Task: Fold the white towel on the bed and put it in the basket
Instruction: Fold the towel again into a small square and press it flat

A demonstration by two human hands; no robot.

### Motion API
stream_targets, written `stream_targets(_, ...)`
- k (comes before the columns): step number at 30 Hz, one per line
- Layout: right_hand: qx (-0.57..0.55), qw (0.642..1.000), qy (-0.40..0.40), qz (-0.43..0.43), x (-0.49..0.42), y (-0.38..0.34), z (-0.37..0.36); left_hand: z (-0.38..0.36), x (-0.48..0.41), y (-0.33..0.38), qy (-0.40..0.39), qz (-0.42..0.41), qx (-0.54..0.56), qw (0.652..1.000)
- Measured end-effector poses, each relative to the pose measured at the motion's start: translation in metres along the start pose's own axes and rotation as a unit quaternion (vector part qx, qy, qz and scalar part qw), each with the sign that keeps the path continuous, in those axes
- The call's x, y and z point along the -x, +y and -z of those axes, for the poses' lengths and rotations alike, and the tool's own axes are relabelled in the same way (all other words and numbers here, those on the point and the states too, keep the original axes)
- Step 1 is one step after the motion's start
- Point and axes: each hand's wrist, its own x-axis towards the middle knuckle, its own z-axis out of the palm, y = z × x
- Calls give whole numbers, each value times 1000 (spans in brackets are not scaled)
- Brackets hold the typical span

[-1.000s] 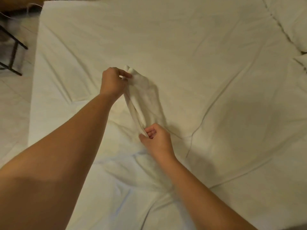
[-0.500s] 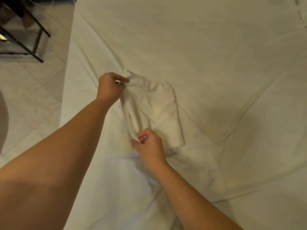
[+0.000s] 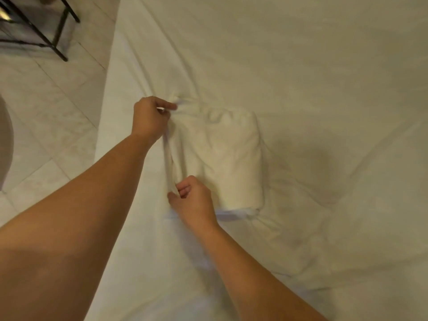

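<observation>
With the white towel (image 3: 222,156) now lying folded mid-frame on the bed (image 3: 301,66), left hand (image 3: 150,118) and right hand (image 3: 193,200) are still pinching its left edge, basket unseen

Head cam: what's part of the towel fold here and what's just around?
In the job:
white towel
left hand, pinching its far corner
right hand, pinching its near corner
bed

Just around:
black metal frame
tiled floor

Basket not in view.

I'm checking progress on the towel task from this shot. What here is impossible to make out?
- Basket: outside the head view.
- Towel layers: white on the white bed, fold count unclear.
- Right hand fingers: curled under, grip hidden.
- Black frame: cut off by the top-left edge.
</observation>
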Motion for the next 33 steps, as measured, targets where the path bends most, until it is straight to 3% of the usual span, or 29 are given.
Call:
stream_targets(12, 16, 999, -32, -27, -15, 25, -35, -10, 0, -47, 1, 52, 9, 999)
stream_targets(23, 61, 992, -96, -51, -28, 48, -50, -25, 14, -62, -94, 88, -2, 992)
stream_targets(29, 37, 988, -131, -69, -33, 48, -42, -28, 20, -64, -92, 95, 2, 991)
stream_targets(33, 23, 993, -110, -44, -36, 39, -28, -21, 24, -58, -85, 101, 15, 991)
